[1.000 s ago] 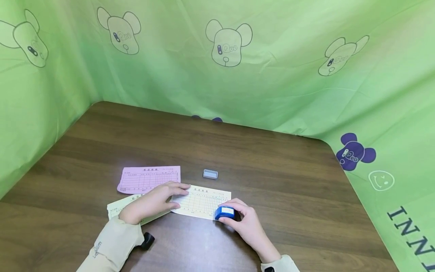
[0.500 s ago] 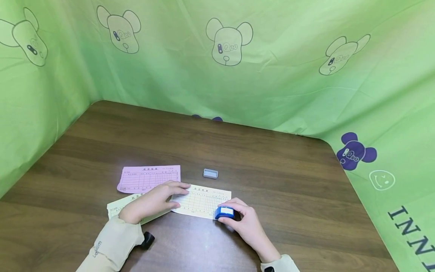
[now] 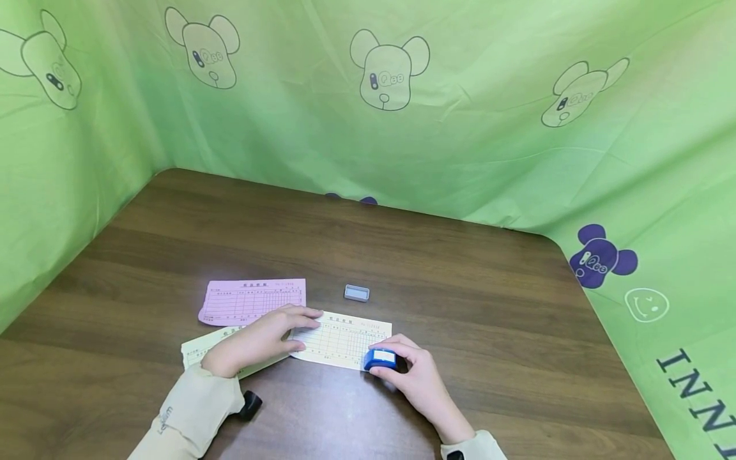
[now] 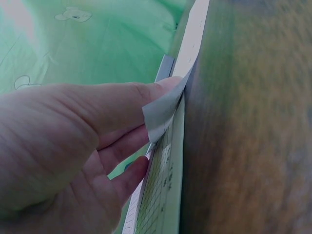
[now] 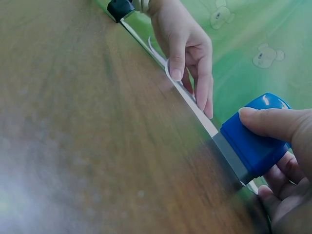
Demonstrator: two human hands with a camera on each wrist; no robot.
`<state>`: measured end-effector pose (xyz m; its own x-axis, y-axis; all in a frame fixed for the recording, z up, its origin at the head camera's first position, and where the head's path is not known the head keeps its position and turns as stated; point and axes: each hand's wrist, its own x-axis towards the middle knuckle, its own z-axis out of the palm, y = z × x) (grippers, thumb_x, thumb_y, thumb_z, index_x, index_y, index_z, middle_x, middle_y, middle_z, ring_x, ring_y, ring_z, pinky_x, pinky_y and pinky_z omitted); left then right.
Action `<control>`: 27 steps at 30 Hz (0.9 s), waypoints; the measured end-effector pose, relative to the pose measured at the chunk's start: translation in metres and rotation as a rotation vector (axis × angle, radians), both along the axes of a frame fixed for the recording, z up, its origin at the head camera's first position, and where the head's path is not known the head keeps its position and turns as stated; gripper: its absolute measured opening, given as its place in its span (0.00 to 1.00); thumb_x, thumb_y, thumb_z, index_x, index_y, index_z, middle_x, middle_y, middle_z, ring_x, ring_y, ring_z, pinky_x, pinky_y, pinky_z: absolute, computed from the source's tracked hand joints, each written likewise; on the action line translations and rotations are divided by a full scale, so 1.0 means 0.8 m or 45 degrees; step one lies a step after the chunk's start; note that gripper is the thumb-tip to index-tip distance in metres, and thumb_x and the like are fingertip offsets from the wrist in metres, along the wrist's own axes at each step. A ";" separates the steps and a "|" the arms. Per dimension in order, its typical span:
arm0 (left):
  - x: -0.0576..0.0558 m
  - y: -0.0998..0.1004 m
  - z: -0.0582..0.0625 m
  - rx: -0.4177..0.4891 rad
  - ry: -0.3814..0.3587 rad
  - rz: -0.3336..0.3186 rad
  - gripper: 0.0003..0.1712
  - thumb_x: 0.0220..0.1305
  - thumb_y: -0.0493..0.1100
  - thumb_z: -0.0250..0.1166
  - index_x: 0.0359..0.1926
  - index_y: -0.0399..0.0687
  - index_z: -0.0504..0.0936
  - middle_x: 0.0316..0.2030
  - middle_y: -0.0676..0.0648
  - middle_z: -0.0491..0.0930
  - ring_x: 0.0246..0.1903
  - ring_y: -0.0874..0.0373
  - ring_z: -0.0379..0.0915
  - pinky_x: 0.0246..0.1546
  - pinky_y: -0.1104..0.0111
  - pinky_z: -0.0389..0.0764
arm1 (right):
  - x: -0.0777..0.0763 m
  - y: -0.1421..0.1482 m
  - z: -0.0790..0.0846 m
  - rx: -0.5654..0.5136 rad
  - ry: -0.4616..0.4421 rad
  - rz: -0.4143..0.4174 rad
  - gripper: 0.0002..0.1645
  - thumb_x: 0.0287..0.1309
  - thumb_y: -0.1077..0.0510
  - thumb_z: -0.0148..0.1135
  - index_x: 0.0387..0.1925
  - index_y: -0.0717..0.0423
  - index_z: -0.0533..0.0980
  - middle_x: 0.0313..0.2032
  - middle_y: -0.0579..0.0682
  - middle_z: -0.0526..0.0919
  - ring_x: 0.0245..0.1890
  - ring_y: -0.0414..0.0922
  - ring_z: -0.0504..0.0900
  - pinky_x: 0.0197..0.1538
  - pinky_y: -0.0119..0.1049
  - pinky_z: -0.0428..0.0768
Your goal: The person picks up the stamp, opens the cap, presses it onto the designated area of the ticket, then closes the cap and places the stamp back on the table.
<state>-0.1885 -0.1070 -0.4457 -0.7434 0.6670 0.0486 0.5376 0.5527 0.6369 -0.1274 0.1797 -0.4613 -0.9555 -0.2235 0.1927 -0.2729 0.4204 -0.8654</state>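
Observation:
My right hand (image 3: pixel 420 380) grips a blue self-inking stamp (image 3: pixel 380 359) by its sides, thumb on the near side. The stamp stands on the right end of a pale yellow receipt slip (image 3: pixel 339 342), its grey base down against the paper in the right wrist view. On the slip's left end rests my left hand (image 3: pixel 261 338), thumb and extended fingers pressing it to the table. In the left wrist view, the slip's loose end (image 4: pixel 163 117) curls up past the thumb. The stamp's underside is hidden.
A pink slip (image 3: pixel 253 300) and a pale green slip (image 3: pixel 201 348) lie to the left, the green one partly under my left forearm. A small grey stamp cap (image 3: pixel 356 293) lies behind the yellow slip. Green printed cloth (image 3: pixel 460 147) surrounds the wooden table (image 3: pixel 448 275).

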 end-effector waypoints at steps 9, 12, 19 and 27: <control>-0.001 0.000 -0.001 0.006 0.006 -0.003 0.22 0.59 0.35 0.67 0.56 0.37 0.79 0.63 0.44 0.74 0.64 0.43 0.67 0.63 0.50 0.68 | 0.000 0.000 0.000 -0.003 0.001 0.004 0.14 0.46 0.59 0.75 0.38 0.54 0.84 0.38 0.48 0.84 0.42 0.30 0.78 0.48 0.20 0.74; -0.002 0.000 -0.002 0.009 0.014 -0.008 0.22 0.59 0.34 0.67 0.56 0.37 0.79 0.63 0.44 0.74 0.64 0.43 0.67 0.63 0.51 0.69 | 0.000 0.000 0.001 -0.009 -0.012 0.004 0.15 0.46 0.60 0.75 0.39 0.55 0.84 0.39 0.48 0.84 0.42 0.29 0.78 0.48 0.20 0.74; -0.002 0.000 -0.002 0.012 0.023 -0.014 0.22 0.58 0.34 0.67 0.55 0.36 0.79 0.63 0.43 0.74 0.64 0.43 0.68 0.63 0.51 0.69 | 0.001 0.000 0.003 -0.006 -0.026 0.000 0.15 0.46 0.60 0.75 0.39 0.55 0.84 0.39 0.49 0.84 0.42 0.30 0.78 0.47 0.21 0.75; -0.002 -0.001 0.000 0.018 -0.007 -0.008 0.22 0.60 0.34 0.66 0.56 0.37 0.79 0.63 0.44 0.73 0.65 0.43 0.67 0.64 0.50 0.68 | 0.001 0.000 0.002 0.018 -0.035 -0.016 0.15 0.46 0.59 0.75 0.39 0.54 0.85 0.39 0.47 0.84 0.41 0.31 0.79 0.47 0.22 0.76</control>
